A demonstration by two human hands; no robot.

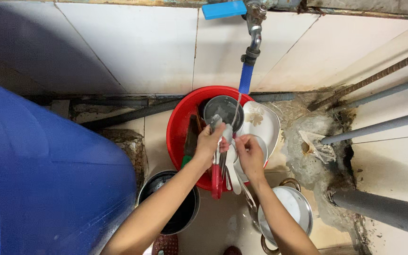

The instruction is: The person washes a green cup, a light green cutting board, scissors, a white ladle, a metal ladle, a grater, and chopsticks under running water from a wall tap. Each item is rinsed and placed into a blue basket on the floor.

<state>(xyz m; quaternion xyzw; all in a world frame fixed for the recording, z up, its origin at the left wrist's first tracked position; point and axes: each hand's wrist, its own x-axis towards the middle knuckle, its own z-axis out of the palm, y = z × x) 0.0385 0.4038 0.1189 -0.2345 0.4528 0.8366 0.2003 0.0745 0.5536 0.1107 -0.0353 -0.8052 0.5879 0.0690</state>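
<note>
looming at the left edge, a big blue plastic barrel (38,179) with a smooth curved wall fills the near side of the view. beside it on the wet floor sits a dark round pot (185,215), and further right a shiny steel pot (303,212) with loop handles holds a white plate.

both bare forearms reach up to a round red plastic basin (178,125) under a metal tap (255,35) with a flat blue handle and a short blue hose end. a thin stream of water falls from it onto the hands.

the left hand (209,144) has its fingers wrapped tight around a bundle of utensils (220,163): metal shafts, a red handle hanging down over the basin rim, and a pale white spoon-like piece. the bundle stands roughly upright above the near rim of the basin, in the stream. the right hand (250,153) sits just beside it, fingers curled together and pinching at the top of the bundle; what exactly it grips is too small to tell.

inside the basin lie a grey metal bowl (223,109) and a white dish (260,123) with a faint floral print, leaning on the right wall. behind, glossy white wall tiles (138,47) meet a stained, crusty floor with grey pipes (378,127) and a ribbed dark hose (133,114).
</note>
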